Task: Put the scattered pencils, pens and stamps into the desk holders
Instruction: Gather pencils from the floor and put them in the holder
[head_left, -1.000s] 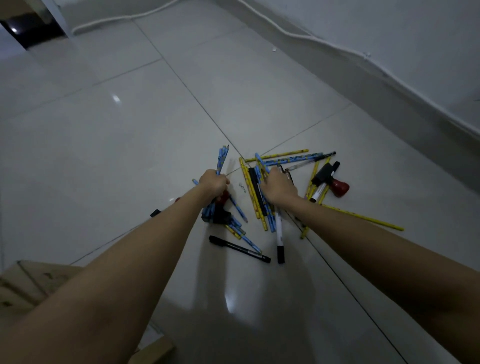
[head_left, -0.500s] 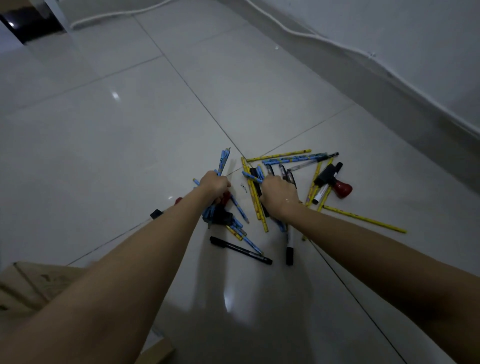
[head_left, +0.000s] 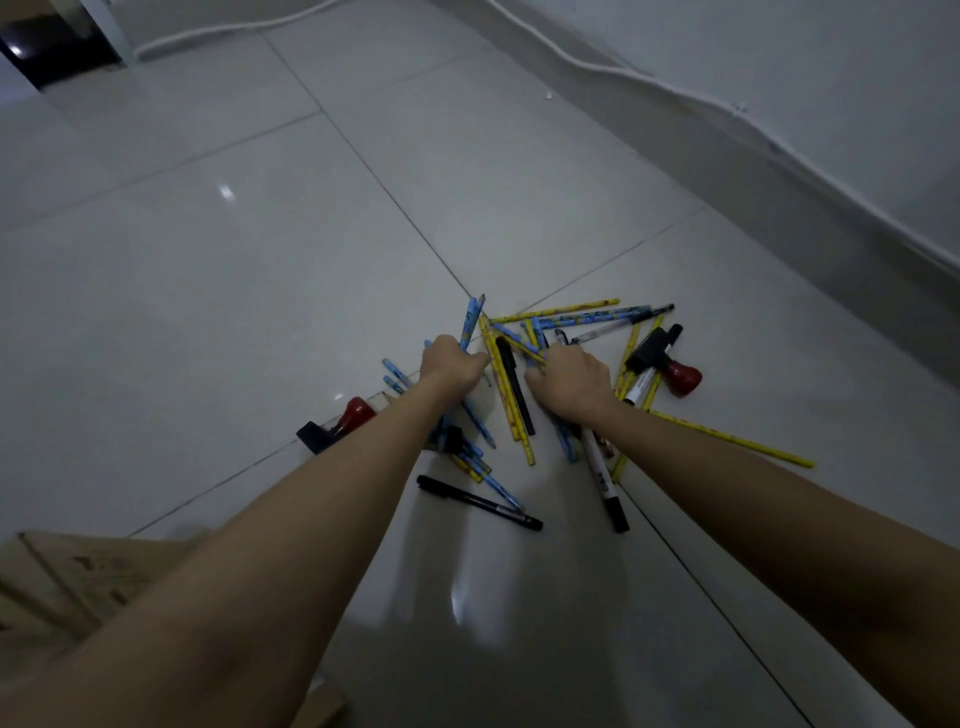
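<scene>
Mostly the pencils, pens and stamps lie in one loose heap on the tiled floor (head_left: 519, 182), crossing each other near where the tile seams meet, which is why both hands work the same spot. The left hand (head_left: 451, 364) is fisted round a bunch of blue pencils (head_left: 470, 322) whose ends stick up past the knuckles; bundling them upright likely lets them drop into a holder together. The right hand (head_left: 569, 382) has its grip curled into the middle of the pile, fingers bent over blue pencils at its fingertips, though exactly which ones it has caught I cannot tell. Between the hands lie yellow pencils (head_left: 506, 402) and a black pen (head_left: 514, 387), flat and untouched. Near the right wrist a white marker (head_left: 602, 478) points toward the camera, and a black felt pen (head_left: 480, 503) lies alone, closer in. To the right a red-handled stamp (head_left: 670, 366) rests on its side atop more yellow pencils, and one long yellow pencil (head_left: 737, 440) trails off by the right forearm. A second red stamp (head_left: 340, 423) sits left of the left forearm. No holder is in view, so the gathering is at an early stage, I judge. A cardboard box (head_left: 78, 577) shows at the lower left, and a white cable (head_left: 675, 93) runs along the wall.
</scene>
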